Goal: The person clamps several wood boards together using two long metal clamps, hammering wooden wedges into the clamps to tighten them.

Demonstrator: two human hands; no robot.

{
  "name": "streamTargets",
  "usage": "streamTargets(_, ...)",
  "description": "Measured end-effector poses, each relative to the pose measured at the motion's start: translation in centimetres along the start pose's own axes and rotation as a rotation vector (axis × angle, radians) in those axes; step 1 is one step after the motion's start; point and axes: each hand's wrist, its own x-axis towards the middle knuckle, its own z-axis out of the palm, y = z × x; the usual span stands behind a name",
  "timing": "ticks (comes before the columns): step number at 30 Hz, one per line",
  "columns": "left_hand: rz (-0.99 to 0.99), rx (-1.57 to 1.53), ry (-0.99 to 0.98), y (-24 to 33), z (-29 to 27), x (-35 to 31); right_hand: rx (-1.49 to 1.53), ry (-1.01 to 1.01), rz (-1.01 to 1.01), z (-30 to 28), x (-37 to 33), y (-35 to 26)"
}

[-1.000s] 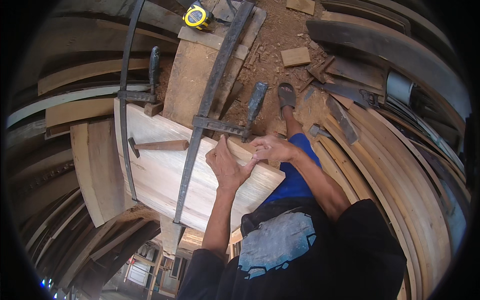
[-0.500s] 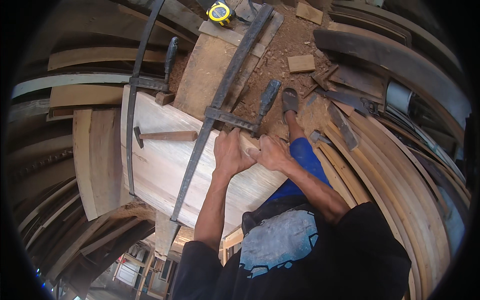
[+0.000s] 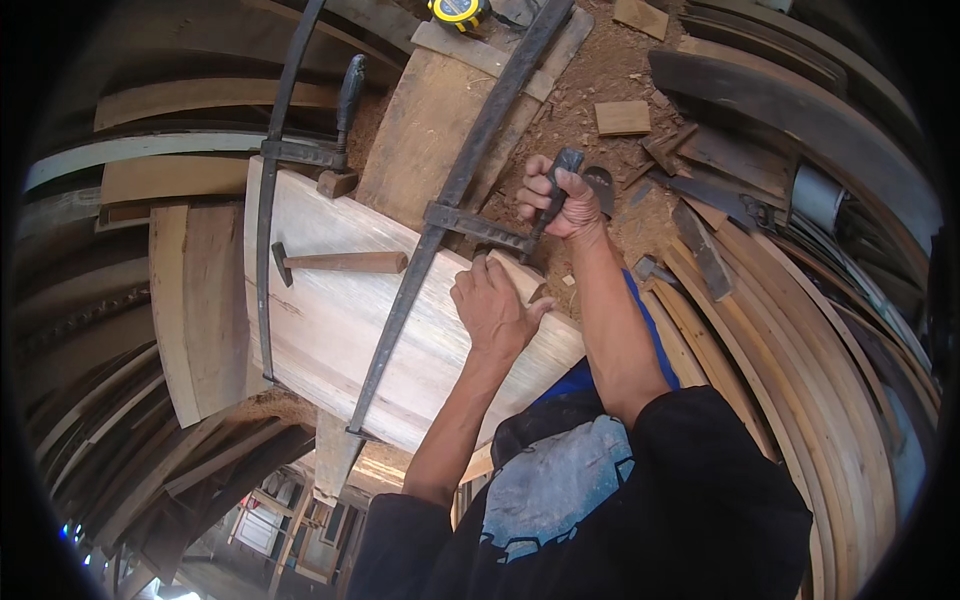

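Observation:
My right hand (image 3: 572, 208) is wrapped round the dark handle (image 3: 556, 188) of a long bar clamp (image 3: 402, 290). Below its screw end, my left hand (image 3: 495, 312) grips a small wood block (image 3: 520, 280) at the far edge of a pale wide board (image 3: 335, 340), thumb on the near side and fingers over the other. The clamp's bar runs across the board, left of my left hand. Where exactly the screw tip meets the block is partly hidden.
A hammer (image 3: 340, 263) lies on the board, left of the clamp. A second bar clamp (image 3: 268, 220) crosses its left end. Beyond are a yellow tape measure (image 3: 460, 12) and sawdust-covered ground (image 3: 565, 95). Long planks (image 3: 790, 400) are stacked at right; a saw (image 3: 715, 198) lies near them.
My right hand has left the board's edge and moved up onto the clamp handle. My left hand has shifted right, and the wood block now shows under it.

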Motion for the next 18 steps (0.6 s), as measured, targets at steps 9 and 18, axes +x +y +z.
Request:
streamTargets(9, 0.126, -0.025, 0.109, -1.8, 0.0, 1.2, -0.230, 0.585, -0.150, 4.4, -0.3, 0.8)
streamTargets(18, 0.258, -0.168, 0.117, -4.1, 0.7, 1.0, -0.880, 0.425, -0.134, 4.0, -3.8, 1.5)
